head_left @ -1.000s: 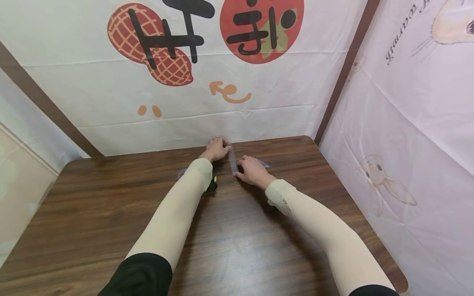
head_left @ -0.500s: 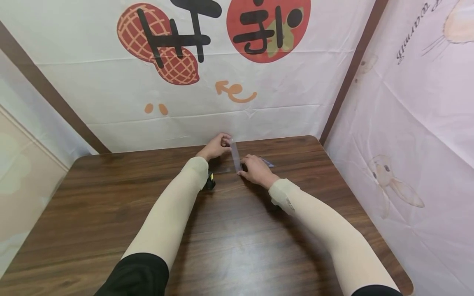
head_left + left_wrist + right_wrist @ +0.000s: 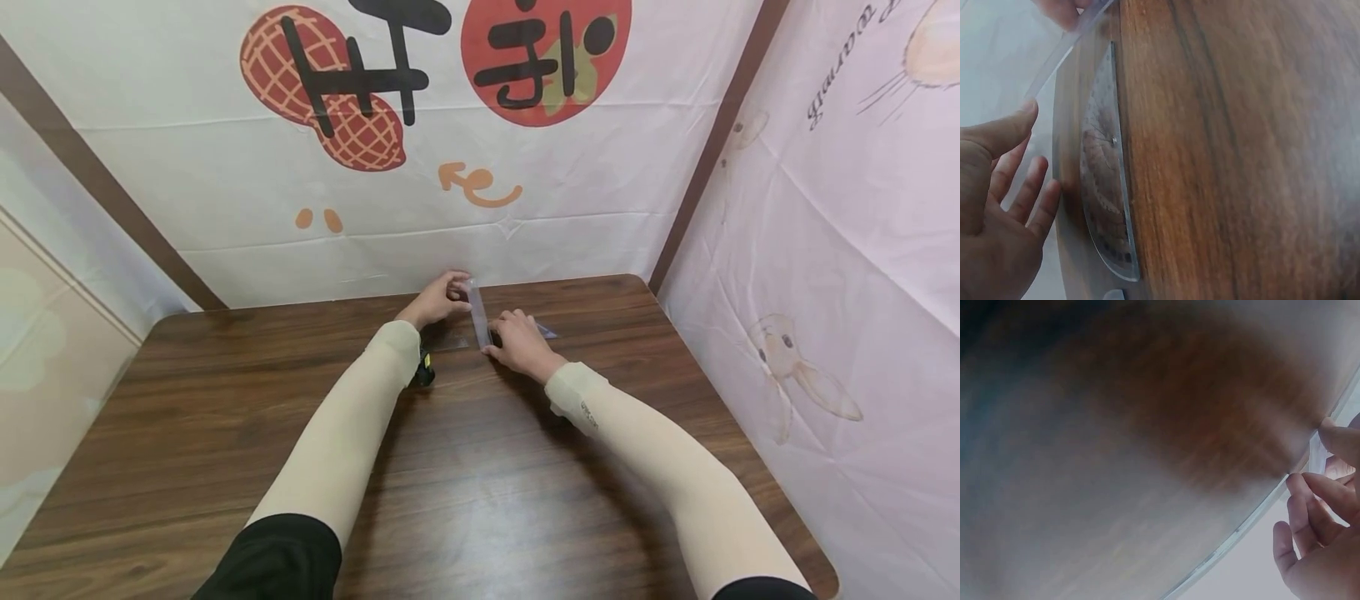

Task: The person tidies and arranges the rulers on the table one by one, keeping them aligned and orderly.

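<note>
Both hands meet at the far edge of the wooden table. A clear plastic ruler stands tilted between them. My right hand pinches its near end, with the fingertips on the clear edge. My left hand is at the far end; its thumb touches the ruler while the other fingers lie loosely apart. A clear protractor lies flat on the table beside the left hand.
A clear set square lies just right of the right hand. A small black object sits under the left wrist. Printed cloth walls close in the table at the back and right.
The ruler's far end has lifted a little and the left hand's fingers have loosened around it. The right hand has crept slightly closer to the ruler.
</note>
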Available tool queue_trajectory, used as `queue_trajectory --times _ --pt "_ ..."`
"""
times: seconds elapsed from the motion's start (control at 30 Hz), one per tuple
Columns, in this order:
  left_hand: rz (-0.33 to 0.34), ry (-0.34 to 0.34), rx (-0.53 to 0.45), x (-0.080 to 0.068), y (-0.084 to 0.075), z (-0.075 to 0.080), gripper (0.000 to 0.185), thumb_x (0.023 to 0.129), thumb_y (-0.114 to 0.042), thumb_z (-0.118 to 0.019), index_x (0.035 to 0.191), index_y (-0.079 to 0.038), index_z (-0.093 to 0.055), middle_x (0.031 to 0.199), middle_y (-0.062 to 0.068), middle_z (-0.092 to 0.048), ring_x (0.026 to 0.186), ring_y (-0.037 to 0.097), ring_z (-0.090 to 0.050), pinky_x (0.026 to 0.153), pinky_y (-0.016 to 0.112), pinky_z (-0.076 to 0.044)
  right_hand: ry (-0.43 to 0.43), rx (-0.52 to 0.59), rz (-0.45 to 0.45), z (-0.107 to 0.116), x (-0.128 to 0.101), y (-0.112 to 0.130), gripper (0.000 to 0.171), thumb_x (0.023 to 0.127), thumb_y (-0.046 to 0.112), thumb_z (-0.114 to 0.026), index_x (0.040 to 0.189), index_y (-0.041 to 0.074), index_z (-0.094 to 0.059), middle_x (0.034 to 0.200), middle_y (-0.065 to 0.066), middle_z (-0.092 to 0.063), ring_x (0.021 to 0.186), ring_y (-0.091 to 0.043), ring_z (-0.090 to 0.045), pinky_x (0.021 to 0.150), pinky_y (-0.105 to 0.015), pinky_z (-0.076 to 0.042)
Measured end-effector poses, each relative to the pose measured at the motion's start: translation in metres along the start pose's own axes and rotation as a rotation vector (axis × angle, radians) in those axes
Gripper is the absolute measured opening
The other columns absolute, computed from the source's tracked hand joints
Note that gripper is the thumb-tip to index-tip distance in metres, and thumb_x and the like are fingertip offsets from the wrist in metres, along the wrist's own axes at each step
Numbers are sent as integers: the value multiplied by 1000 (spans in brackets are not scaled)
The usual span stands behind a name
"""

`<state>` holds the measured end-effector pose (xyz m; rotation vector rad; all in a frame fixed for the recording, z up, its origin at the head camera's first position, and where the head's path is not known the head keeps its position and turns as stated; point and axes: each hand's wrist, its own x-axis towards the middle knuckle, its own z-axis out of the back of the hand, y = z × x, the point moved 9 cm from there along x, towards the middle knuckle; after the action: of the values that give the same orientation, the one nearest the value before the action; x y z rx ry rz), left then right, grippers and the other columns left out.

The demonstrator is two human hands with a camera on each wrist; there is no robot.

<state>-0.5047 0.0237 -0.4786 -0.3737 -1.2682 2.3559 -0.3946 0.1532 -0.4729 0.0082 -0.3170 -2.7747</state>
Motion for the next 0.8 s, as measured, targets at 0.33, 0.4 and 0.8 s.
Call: queue_trajectory --times 0.33,0.4,0.8 --pt "-13 17 30 3 1 -1 73 101 -9 -77 163 -8 -39 149 19 -58 141 39 -51 118 53 -42 -1 74 -21 -2 1 -2 51 101 37 -78 140 7 -69 126 -10 -67 110 -28 -56 94 -44 -44" --pt "-10 13 24 2 0 0 73 101 -8 -77 163 -8 -40 147 19 -59 140 38 -52 118 52 -42 2 110 -28 -2 0 -2 53 99 37 -80 141 5 -68 127 -10 -67 112 -29 -56 97 -45 -45" --pt "-18 0 -19 -5 -5 1 70 101 -8 -77 161 -6 -42 140 19 -63 136 37 -56 115 52 -45 -2 236 -68 0 -2 -4 63 97 33 -84 148 3 -62 121 -7 -76 121 -32 -63 107 -51 -40"
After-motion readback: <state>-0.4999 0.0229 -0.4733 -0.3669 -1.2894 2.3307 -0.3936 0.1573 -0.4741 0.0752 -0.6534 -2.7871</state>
